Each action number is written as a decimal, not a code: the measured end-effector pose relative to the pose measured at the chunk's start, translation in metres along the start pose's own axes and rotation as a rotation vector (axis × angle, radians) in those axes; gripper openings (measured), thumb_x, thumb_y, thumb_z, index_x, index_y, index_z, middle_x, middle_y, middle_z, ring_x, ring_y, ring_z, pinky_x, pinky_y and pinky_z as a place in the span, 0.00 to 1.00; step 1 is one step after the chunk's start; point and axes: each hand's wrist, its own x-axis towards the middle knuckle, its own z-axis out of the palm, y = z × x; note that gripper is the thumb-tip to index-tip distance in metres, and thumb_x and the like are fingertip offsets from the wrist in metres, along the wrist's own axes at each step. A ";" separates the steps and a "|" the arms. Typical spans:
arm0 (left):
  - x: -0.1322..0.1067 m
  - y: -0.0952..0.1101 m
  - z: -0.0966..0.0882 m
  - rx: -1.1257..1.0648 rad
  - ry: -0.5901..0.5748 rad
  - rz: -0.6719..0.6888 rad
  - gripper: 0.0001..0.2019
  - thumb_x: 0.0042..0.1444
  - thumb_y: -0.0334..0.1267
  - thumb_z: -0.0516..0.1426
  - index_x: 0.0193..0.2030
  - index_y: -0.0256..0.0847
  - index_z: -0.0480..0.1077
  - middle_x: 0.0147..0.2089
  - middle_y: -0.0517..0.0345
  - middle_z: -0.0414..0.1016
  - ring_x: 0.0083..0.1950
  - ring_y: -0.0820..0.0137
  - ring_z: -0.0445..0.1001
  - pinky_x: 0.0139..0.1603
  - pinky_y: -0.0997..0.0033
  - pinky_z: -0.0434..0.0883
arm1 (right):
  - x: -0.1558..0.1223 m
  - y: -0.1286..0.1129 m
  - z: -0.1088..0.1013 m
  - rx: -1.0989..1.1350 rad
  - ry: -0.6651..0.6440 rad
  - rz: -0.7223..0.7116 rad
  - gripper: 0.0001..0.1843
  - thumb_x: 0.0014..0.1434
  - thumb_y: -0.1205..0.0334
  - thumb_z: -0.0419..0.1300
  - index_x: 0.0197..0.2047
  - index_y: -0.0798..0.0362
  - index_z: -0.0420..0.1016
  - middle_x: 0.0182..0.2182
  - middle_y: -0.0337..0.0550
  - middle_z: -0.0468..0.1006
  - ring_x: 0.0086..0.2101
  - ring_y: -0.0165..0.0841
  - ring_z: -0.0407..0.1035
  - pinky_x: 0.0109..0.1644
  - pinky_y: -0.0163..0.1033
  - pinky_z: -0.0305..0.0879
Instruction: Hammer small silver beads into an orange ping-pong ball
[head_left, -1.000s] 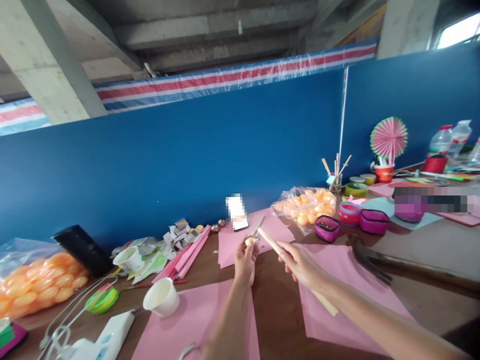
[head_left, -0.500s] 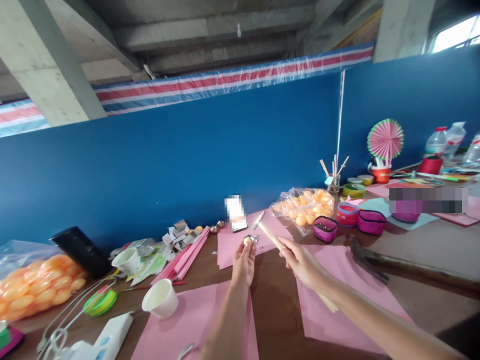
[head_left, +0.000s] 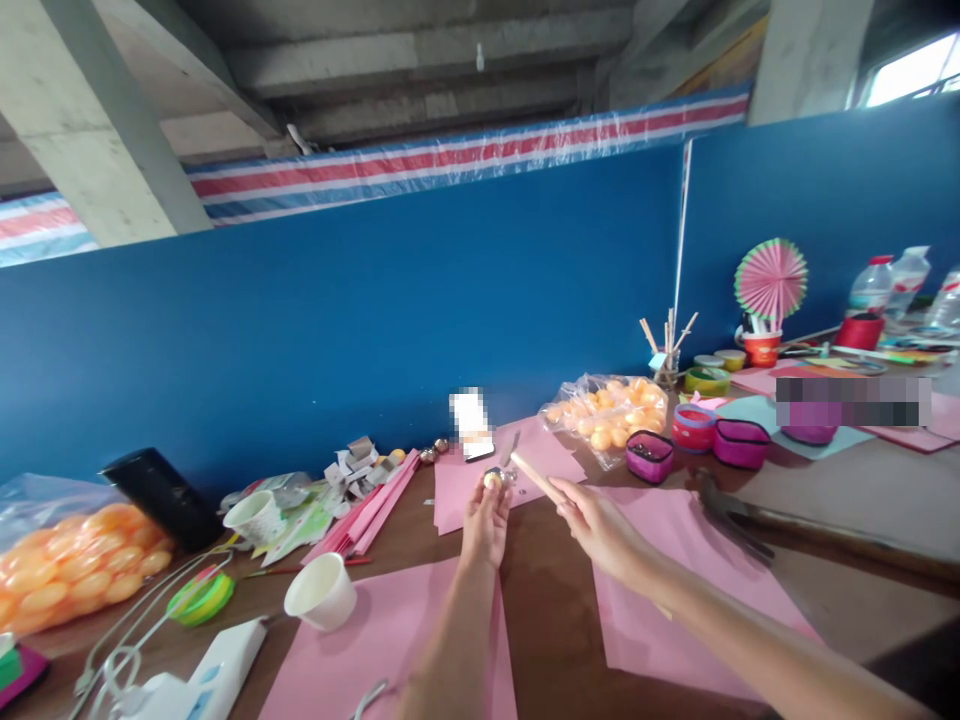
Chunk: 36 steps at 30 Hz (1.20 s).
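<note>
Over the far pink paper (head_left: 553, 453), my left hand (head_left: 484, 522) pinches a small round piece (head_left: 492, 481), my right hand (head_left: 596, 520) grips a pale stick (head_left: 535, 475); both should be light, the stick stiff, the piece best held by its sides.

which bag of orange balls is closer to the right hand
The bag by the small purple box is closer to the right hand. The other bag lies at the far left of the picture, beside the black object.
</note>
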 end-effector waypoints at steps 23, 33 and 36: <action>0.003 0.000 -0.004 -0.091 0.059 -0.043 0.07 0.47 0.30 0.58 0.36 0.36 0.69 0.36 0.53 0.75 0.40 0.70 0.74 0.40 0.76 0.70 | -0.006 0.002 0.007 0.065 0.005 0.015 0.21 0.59 0.60 0.41 0.54 0.52 0.60 0.36 0.45 0.74 0.31 0.32 0.70 0.37 0.37 0.65; 0.002 -0.001 -0.002 -0.084 0.050 -0.022 0.07 0.46 0.29 0.59 0.35 0.35 0.70 0.35 0.53 0.75 0.36 0.73 0.74 0.37 0.78 0.70 | -0.008 0.001 0.008 0.091 0.017 0.059 0.22 0.59 0.59 0.41 0.55 0.53 0.58 0.36 0.46 0.74 0.31 0.32 0.70 0.38 0.38 0.66; 0.001 0.000 -0.001 -0.063 0.060 -0.030 0.06 0.46 0.29 0.59 0.33 0.34 0.70 0.36 0.52 0.75 0.39 0.71 0.74 0.38 0.78 0.70 | -0.008 0.000 0.007 0.089 -0.020 0.059 0.21 0.59 0.59 0.41 0.54 0.53 0.60 0.35 0.45 0.74 0.29 0.31 0.70 0.37 0.38 0.66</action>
